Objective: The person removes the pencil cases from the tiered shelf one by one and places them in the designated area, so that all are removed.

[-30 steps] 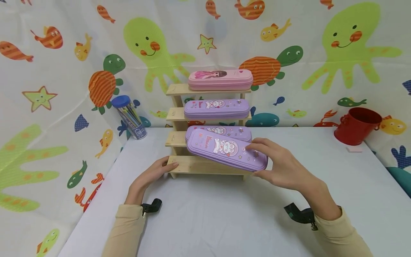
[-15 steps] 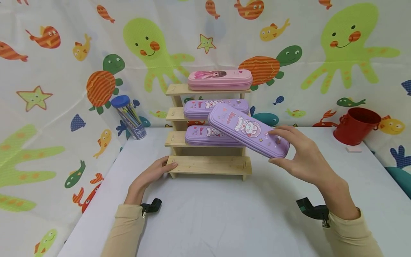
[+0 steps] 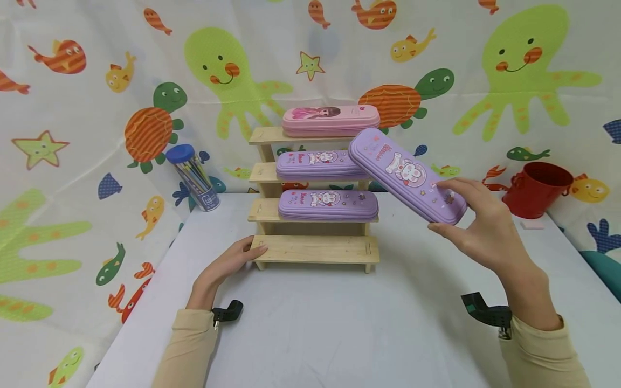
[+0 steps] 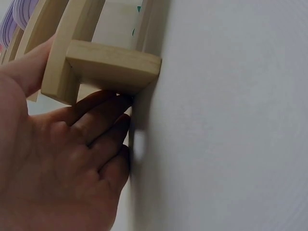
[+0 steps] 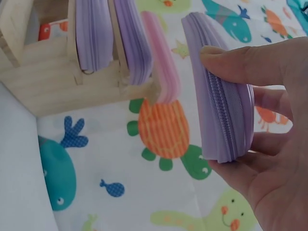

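Observation:
My right hand (image 3: 497, 240) grips a purple pencil case (image 3: 409, 175) by its right end, tilted and raised in the air right of a stepped wooden rack (image 3: 312, 249). In the right wrist view the thumb lies along the zip side of the held case (image 5: 224, 115), with the fingers behind it. My left hand (image 3: 232, 262) holds the left end of the rack's lowest shelf. The left wrist view has the thumb over the shelf end (image 4: 57, 72) and the fingers beneath. Two purple pencil cases and a pink pencil case (image 3: 331, 120) lie on the upper shelves.
A clear tub of pens with a blue lid (image 3: 194, 175) leans at the back left of the white table (image 3: 310, 328). A red bucket (image 3: 536, 191) stands at the back right, a small pink block (image 3: 532, 224) before it. A sea-animal cloth hangs behind.
My right hand has lifted the purple pencil case up and to the right, away from the rack's lower shelves. The left hand stays on the lowest shelf.

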The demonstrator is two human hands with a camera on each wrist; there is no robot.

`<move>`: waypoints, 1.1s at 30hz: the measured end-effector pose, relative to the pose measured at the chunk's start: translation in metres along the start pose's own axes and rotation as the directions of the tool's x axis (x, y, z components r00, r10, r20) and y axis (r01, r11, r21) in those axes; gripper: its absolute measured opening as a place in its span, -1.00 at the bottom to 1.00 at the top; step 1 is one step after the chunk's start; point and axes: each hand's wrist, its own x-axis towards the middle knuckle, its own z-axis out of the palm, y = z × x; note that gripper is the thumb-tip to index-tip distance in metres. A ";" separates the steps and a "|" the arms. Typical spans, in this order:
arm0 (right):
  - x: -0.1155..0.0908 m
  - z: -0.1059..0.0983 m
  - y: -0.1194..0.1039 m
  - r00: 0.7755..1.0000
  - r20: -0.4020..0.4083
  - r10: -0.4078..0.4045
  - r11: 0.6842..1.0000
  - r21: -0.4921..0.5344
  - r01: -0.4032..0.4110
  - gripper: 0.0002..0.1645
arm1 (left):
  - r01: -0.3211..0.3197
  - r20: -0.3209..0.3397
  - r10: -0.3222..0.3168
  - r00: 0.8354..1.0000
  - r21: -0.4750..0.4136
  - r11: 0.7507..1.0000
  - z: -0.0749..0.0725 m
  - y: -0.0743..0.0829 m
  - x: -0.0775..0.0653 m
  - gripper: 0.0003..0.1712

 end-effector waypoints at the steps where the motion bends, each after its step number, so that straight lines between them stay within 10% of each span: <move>1: 0.000 -0.001 0.001 1.000 -0.009 0.008 1.000 -0.010 -0.008 -0.03 | 0.000 0.000 0.000 1.000 0.000 1.000 0.000 0.000 0.000 -0.16; 33: 0.000 0.008 0.037 0.946 0.075 0.315 0.942 -0.148 -0.302 -0.03 | -0.009 0.001 0.009 1.000 0.025 1.000 -0.001 -0.001 0.001 -0.17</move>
